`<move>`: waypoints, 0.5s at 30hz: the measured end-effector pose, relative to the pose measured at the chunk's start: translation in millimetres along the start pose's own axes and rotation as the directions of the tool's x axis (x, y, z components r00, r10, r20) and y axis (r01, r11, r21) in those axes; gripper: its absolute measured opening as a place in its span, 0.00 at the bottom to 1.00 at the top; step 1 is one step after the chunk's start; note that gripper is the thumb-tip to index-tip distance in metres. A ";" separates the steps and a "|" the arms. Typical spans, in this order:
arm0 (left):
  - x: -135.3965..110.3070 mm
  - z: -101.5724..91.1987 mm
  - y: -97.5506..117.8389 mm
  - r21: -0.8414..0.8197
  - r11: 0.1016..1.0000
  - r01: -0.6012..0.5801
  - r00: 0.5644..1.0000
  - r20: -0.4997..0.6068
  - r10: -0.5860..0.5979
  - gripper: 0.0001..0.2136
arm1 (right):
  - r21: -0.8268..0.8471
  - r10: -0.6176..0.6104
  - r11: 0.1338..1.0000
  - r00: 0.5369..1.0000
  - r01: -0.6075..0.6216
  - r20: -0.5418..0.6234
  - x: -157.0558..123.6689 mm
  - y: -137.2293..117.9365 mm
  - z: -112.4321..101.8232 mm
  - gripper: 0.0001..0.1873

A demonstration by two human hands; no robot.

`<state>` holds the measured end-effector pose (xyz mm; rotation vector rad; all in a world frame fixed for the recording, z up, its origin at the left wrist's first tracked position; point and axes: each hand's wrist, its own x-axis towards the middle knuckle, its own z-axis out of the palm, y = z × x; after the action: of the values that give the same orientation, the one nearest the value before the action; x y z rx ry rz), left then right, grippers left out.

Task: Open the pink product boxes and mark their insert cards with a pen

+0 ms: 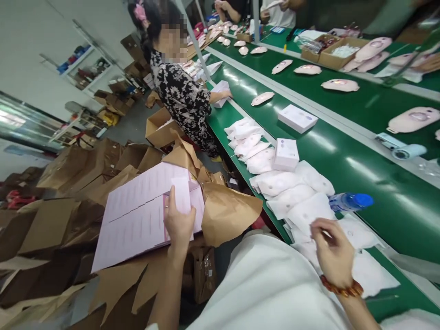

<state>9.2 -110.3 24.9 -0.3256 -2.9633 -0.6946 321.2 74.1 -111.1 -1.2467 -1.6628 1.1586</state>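
Near left, left hand [179, 223] clamped on box [181, 189]; keep it square to packed boxes [132, 231] imo. Right hand [333, 251] curled over pouches [304, 211], can't tell grip from here.

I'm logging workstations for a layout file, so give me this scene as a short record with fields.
Left hand: gripping a pale carton; flat or folded out, unclear
Under it: pale stack in rows, brown flap beside it
Right hand: fingers curled over white pouches; contact unclear, no held item visible
Right wrist: bead bracelet
Near right hand: bottle, blue cap
Green belt: white box on it, pink masks beyond
Co-worker: patterned clothing, one hand at another box
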 end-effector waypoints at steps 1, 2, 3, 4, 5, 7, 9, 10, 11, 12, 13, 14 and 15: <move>-13.4 -5.5 15.3 -0.122 0.990 -0.068 0.998 -0.010 0.068 0.45 | 0.070 0.003 0.998 0.996 -0.010 0.091 -3.8 -14.3 9.7 0.18; -29.0 -9.4 31.9 -0.277 0.954 -0.116 0.992 0.019 0.126 0.47 | 0.157 0.000 0.987 0.981 -0.031 0.195 -7.1 -29.5 18.0 0.22; -45.8 -11.4 48.8 -0.449 0.887 -0.110 0.980 0.097 0.171 0.52 | 0.266 -0.012 0.961 0.954 -0.072 0.299 -9.5 -44.7 23.9 0.30; -62.3 -11.7 65.1 -0.606 0.795 -0.043 0.952 0.216 0.216 0.58 | 0.355 -0.032 0.928 0.923 -0.115 0.384 -10.8 -58.9 26.8 0.40; -77.4 -10.5 79.7 -0.715 0.694 0.079 0.881 0.376 0.286 0.61 | 0.421 -0.044 0.892 0.896 -0.164 0.442 -11.1 -70.9 26.4 0.49; -98.5 -4.5 100.7 -0.750 0.558 0.355 0.561 0.649 0.515 0.55 | 0.469 -0.004 0.851 0.888 -0.238 0.459 -10.1 -86.3 16.3 0.59; -104.9 6.6 110.5 -0.720 0.533 0.444 0.281 0.677 0.680 0.42 | 0.478 0.115 0.817 0.902 -0.324 0.415 -11.0 -89.8 -1.8 0.56; -103.2 14.7 112.6 -0.744 0.521 0.417 0.272 0.650 0.710 0.37 | 0.491 0.181 0.784 0.896 -0.380 0.406 -13.2 -88.4 -11.2 0.50; -99.4 24.7 113.8 -0.786 0.497 0.369 0.347 0.612 0.710 0.33 | 0.512 0.241 0.738 0.880 -0.439 0.409 -16.5 -85.9 -19.5 0.45; -94.8 36.3 114.9 -0.819 0.467 0.334 0.448 0.574 0.685 0.32 | 0.532 0.293 0.685 0.857 -0.497 0.424 -20.4 -83.1 -25.7 0.42; -90.5 48.9 116.0 -0.824 0.448 0.347 0.511 0.567 0.646 0.32 | 0.545 0.343 0.642 0.838 -0.539 0.425 -24.4 -80.5 -29.6 0.41; -87.4 61.6 117.2 -0.787 0.446 0.426 0.497 0.616 0.612 0.34 | 0.543 0.390 0.627 0.828 -0.559 0.402 -27.9 -78.4 -31.4 0.42; -86.1 73.6 118.0 -0.702 0.452 0.551 0.407 0.699 0.588 0.37 | 0.528 0.432 0.640 0.830 -0.558 0.353 -30.6 -77.0 -31.6 0.41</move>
<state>117.3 9.7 -1.0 -1.1787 -2.7726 -3.0846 335.4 42.5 -29.4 -1.1973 -0.9015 2.0297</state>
